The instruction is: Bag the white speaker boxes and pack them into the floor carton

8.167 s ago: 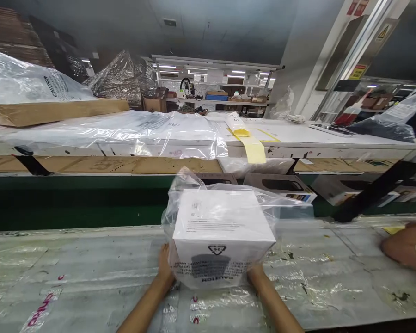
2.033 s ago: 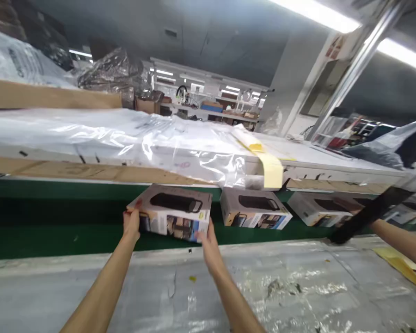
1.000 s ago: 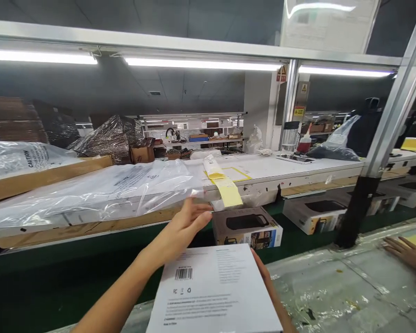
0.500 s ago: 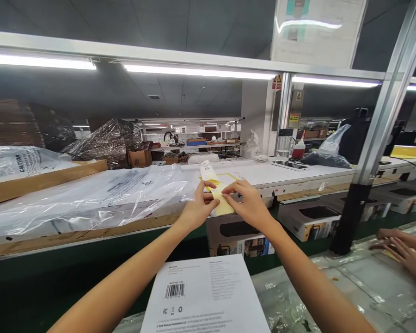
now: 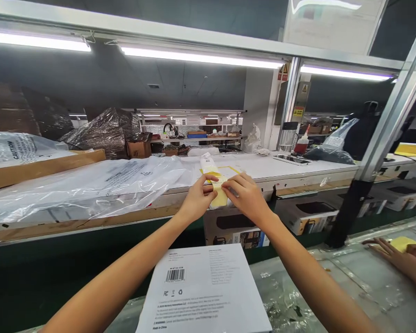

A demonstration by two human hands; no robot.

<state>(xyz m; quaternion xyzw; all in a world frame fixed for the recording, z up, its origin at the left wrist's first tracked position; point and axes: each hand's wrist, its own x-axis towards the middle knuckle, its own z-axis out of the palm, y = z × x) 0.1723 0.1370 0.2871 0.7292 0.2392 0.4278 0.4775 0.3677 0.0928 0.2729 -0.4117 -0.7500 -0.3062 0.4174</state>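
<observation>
A small pale yellow paper sheet [image 5: 220, 198] hangs over the front edge of the white bench. My left hand [image 5: 199, 194] is closed in a pinch on its left side. At its upper right, the fingertips of my right hand [image 5: 245, 193] are pressed together on the sheet; any small piece between them is too small to make out. A white rolled strip [image 5: 207, 163] with dark print lies just behind, beside a yellow-edged sheet [image 5: 233, 171]. Below my forearms is a white box [image 5: 208, 291] with a barcode and printed text facing up.
Printed boxes [image 5: 225, 233] stand along the green line below the bench edge. Clear plastic bags [image 5: 125, 180] cover the bench at left. A metal post [image 5: 377, 138] rises at right. Another person's hands [image 5: 398, 259] work with a yellow sheet at far right.
The view has tilted down and shifted a little. My hands stay at the yellow sheet, with the right fingers drawn closer together. The other person's hands have moved apart, showing more of their yellow sheet.
</observation>
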